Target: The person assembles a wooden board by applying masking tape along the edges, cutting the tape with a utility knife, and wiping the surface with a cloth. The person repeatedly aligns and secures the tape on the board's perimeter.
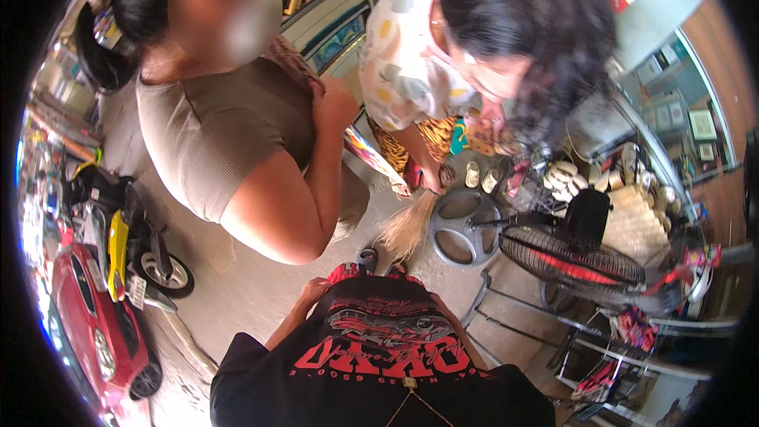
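Note:
My left hand (315,290) is down at my side against my red shorts (345,270). Its fingers are small and partly tucked at the cloth, so whether they grip it cannot be told. On the other side, my right forearm (452,318) runs down along my black printed shirt (395,340), which mostly hides that hand. Ahead of my feet, a straw broom (409,228) has its bristles on the floor. A person in a patterned blouse (407,55) bends over it, one hand (432,179) at its top end.
A person in a brown top (229,134) stands close at left. To the right are a standing fan (573,257), a grey round base (465,228) and a black metal rack (514,320). A motorcycle (118,245) and red car (87,324) are far left. Pale slippers (473,175) lie ahead.

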Motion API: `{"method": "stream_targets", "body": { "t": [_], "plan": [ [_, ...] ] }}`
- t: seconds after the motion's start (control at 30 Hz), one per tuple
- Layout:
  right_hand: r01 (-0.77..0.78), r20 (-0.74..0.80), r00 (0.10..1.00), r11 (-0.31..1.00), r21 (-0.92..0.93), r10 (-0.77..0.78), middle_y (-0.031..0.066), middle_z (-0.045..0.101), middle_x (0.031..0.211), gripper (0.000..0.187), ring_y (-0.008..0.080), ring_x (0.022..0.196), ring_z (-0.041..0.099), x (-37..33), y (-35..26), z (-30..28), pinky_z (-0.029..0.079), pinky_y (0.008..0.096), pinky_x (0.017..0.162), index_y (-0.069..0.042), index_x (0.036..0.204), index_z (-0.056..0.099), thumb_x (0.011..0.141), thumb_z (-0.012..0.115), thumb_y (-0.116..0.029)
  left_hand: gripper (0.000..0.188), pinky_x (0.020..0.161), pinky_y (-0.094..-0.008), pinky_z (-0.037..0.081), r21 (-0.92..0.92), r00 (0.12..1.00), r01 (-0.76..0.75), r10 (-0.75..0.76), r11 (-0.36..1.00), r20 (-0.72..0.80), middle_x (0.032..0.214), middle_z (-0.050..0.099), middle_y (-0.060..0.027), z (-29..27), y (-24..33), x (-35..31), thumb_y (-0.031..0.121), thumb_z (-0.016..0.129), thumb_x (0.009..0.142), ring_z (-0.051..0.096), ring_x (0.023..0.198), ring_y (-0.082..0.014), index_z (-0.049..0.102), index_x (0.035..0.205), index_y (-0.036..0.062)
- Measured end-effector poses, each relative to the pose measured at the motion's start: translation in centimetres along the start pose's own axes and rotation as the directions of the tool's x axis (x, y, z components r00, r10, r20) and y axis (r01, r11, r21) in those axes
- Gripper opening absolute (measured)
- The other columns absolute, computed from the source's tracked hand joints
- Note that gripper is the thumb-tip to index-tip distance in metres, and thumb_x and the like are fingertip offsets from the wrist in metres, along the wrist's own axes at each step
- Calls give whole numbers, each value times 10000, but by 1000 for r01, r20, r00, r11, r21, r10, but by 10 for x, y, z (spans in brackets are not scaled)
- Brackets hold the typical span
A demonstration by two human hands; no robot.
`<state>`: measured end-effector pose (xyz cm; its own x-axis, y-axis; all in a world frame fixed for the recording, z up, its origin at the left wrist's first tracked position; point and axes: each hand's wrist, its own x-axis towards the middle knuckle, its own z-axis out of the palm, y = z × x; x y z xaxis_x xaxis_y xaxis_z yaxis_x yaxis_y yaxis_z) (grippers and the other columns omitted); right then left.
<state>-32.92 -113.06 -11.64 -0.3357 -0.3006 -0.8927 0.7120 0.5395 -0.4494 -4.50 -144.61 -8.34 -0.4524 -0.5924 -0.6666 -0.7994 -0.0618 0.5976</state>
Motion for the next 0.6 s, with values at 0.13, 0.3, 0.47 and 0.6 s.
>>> {"method": "stream_targets", "body": {
  "t": [0.13,0.3,0.47,0.6],
  "plan": [
    [-63,31,997,988,-143,68,139,592,1120,705,274,893,598,4,-8,-11,510,380,789,-161,1506,203,895,468,-390,360,888,-343,507,-198,971,198,-220,960,-95,1057,709,-142,17,-28,-9,339,654,816,671,983,-228,732,1034,64],
    [-132,34,989,954,-269,146,141,587,1148,691,285,910,599,3,-5,-9,508,393,799,-166,1494,249,889,470,-415,272,808,-342,526,-267,958,113,-176,957,-226,928,726,-127,8,-57,-33,213,604,805,685,892,-214,747,990,73],
    [-199,6,977,913,-356,215,142,581,1176,680,296,927,600,-2,3,21,507,405,808,-172,1481,294,883,472,-440,268,594,-324,525,-219,875,243,-311,945,-370,659,688,-109,-30,-77,-24,122,522,803,660,611,-181,760,916,75],
    [-270,-36,960,876,-401,279,142,577,1199,673,306,941,601,-10,-1,74,505,415,815,-176,1472,331,878,473,-460,330,604,-371,512,-89,897,168,-190,982,-398,630,660,-143,-89,-101,13,118,466,783,635,600,-217,790,808,174]
  ]
}}
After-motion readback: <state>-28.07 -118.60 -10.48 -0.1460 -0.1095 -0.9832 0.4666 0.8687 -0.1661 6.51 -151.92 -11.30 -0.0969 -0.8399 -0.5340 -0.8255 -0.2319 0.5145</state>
